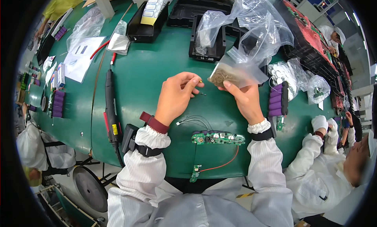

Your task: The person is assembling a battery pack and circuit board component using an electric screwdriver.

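My left hand [177, 94] is closed, thumb and fingers pinching a small brass-coloured piece [200, 81]; its exact kind is too small to tell. My right hand [245, 99] grips a clear plastic bag [224, 74] full of tiny brownish metal parts, its mouth pointing up and right. A few tiny specks lie on the table below the gap between my hands. Nearer to me rests a green circuit board [218, 138] on a purple battery pack, with thin wires and a white plug [178, 123]. A red wire joins it to a smaller green board [195, 173].
A black electric screwdriver [111, 105] lies left of my left arm. Another purple battery pack [278, 99] stands right of my right hand. Black trays [208, 52] and loose plastic bags [259, 23] fill the back. A gloved co-worker [318, 160] works at the right.
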`<state>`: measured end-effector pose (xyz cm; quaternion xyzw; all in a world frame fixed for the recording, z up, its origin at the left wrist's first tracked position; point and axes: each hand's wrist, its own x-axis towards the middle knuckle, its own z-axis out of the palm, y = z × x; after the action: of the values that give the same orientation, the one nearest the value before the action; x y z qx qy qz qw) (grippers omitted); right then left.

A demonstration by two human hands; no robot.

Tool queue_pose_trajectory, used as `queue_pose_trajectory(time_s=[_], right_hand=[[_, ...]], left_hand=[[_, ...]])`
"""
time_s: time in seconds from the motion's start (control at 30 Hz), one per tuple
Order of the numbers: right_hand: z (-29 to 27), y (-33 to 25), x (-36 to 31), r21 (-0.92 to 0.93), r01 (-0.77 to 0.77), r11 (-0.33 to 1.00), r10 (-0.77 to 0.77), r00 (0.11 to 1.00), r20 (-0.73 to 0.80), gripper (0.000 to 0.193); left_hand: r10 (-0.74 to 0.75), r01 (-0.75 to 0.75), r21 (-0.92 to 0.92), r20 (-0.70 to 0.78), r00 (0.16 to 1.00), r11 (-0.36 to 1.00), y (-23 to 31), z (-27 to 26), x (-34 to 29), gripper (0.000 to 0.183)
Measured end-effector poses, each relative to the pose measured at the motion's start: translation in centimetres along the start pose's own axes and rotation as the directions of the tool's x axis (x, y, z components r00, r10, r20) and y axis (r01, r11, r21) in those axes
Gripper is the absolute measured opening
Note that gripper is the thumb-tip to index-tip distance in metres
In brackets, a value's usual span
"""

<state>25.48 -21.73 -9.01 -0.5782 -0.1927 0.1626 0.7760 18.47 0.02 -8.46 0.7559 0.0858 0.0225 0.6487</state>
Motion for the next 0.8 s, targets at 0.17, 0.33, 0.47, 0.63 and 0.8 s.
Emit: queue_pose_trajectory(time_s=[0.17, 0.33, 0.47, 0.63, 0.8], right_hand=[[1.3, 1.4, 1.5, -0.488, 0.11, 0.866, -0.199, 0.971, -0.135, 0.028], [2.7, 2.4, 1.9, -0.494, 0.024, 0.869, -0.15, 0.965, -0.217, 0.031], [2.5, 3.1, 3.2, -0.553, 0.135, 0.822, -0.236, 0.965, -0.115, 0.03], [2.0, 1.9, 3.5, -0.52, 0.082, 0.85, -0.128, 0.99, -0.052, 0.053], [1.8, -1.3, -0.5, -0.903, 0.182, 0.389, -0.222, 0.97, 0.1, 0.064]], left_hand=[[-0.029, 0.031, -0.089, 0.024, 0.999, 0.996, -0.5, -0.6, 0.2, 0.028], [-0.086, 0.092, -0.232, 0.038, 0.996, 0.968, 0.1, -1.4, -0.1, 0.03], [-0.072, 0.144, -0.43, 0.18, 0.981, 0.891, 0.4, -1.9, -0.1, 0.027], [-0.026, 0.201, -0.539, 0.315, 0.949, 0.818, 0.9, -1.7, -0.4, 0.022], [-0.035, 0.187, -0.498, 0.298, 0.954, 0.847, 1.0, -2.3, -0.9, 0.022]])
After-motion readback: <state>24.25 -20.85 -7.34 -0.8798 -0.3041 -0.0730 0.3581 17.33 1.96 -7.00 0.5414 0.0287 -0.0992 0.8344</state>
